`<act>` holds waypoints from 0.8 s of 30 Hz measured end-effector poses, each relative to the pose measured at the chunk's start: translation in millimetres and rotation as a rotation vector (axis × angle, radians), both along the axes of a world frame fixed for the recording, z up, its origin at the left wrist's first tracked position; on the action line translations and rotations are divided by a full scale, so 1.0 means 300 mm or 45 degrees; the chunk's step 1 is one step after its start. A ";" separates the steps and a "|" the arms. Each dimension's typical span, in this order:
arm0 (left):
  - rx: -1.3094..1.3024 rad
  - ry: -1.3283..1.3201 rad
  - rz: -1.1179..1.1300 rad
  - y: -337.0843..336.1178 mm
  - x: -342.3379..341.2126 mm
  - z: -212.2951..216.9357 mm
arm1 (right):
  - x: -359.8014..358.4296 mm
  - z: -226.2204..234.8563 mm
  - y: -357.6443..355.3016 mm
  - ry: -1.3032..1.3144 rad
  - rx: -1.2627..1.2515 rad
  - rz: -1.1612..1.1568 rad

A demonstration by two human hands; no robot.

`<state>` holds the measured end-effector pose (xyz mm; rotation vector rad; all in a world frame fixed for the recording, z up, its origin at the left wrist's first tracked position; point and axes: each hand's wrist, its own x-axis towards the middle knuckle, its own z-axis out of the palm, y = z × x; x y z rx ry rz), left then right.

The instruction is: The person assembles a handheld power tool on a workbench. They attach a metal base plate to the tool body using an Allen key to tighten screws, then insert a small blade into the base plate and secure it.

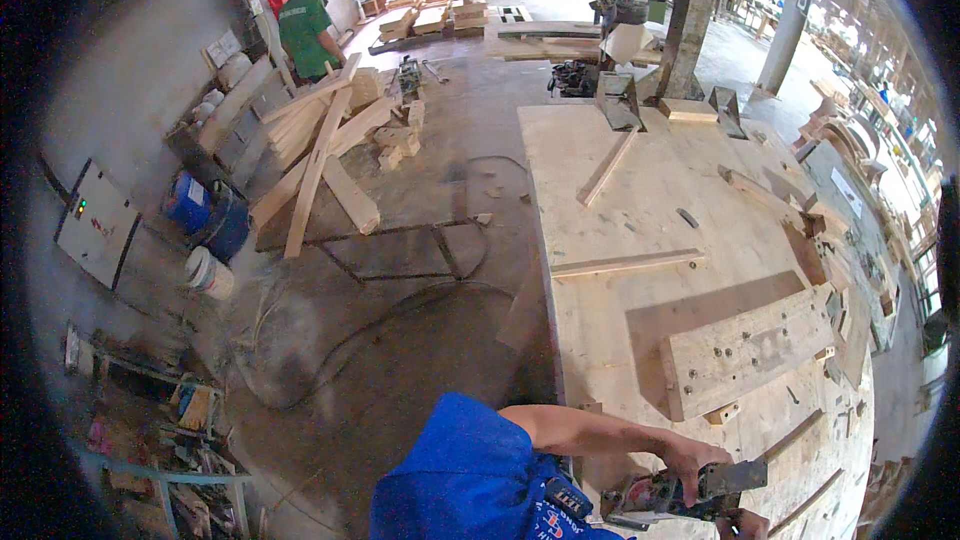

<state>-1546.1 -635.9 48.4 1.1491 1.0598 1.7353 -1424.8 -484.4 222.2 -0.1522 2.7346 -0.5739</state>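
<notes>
On the bench (600,340), near end: one dark power tool (732,480)
My left hand (690,460): fingers clamped over it
My right hand (742,523): right beside it, mostly cut off, can't tell about those fingers tbh
Print: white lettering, my blue shirt (460,450)
Count: one holed board (735,365), two blue buckets (187,202)

I am making out pale, matt wood across the tabletop (597,315), fairly smooth but marked. The thick block (745,352) is showing a bare, dull wooden face with dark spots. The handheld tool (735,480) is looking like dark, dulled metal, its exact make-up escaping me. The blue sleeve (455,465) is reading as soft matt cloth, the piled planks (318,172) as raw wood, the bucket (209,274) as white plastic.
</notes>
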 end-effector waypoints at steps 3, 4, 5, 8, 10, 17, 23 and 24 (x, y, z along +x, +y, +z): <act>-0.121 0.058 -0.025 0.012 -0.021 -0.016 | 0.004 -0.012 0.000 0.048 0.157 0.022; -0.150 0.058 -0.101 0.019 -0.028 -0.014 | 0.003 -0.018 -0.004 0.072 0.222 0.029; -0.153 0.070 -0.075 0.020 -0.027 -0.016 | 0.007 -0.027 -0.020 0.284 0.018 -0.020; -0.152 0.113 0.000 0.018 -0.025 -0.035 | 0.035 -0.070 -0.017 0.237 0.266 -0.017; -0.138 0.144 0.024 0.041 -0.015 -0.070 | 0.057 -0.073 -0.035 0.198 0.372 -0.061; -0.169 0.372 0.146 0.013 0.013 -0.037 | 0.087 -0.064 -0.025 0.329 0.268 -0.209; -0.382 0.581 -0.025 0.023 0.019 0.040 | 0.157 -0.144 0.145 0.079 -0.059 -0.562; -0.428 0.641 0.087 -0.005 0.012 0.029 | 0.072 -0.074 0.083 0.149 0.102 -0.357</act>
